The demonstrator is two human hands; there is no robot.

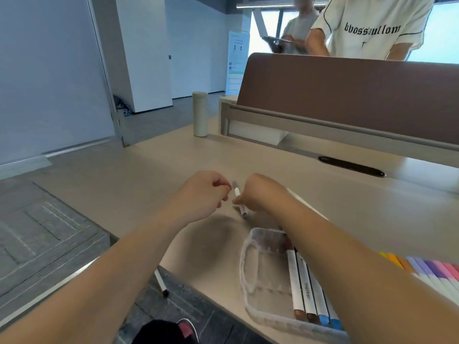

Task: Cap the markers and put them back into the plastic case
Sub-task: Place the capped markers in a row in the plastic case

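- Your right hand (258,194) pinches a grey marker (239,201) above the desk (161,165).
- Your left hand (201,194) curls beside it; its grip is unclear.
- The plastic case (244,276) lies near the front edge.

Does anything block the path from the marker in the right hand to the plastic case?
Nothing visible does: only bare desk lies between the marker and the plastic case, whose left part holds no markers.
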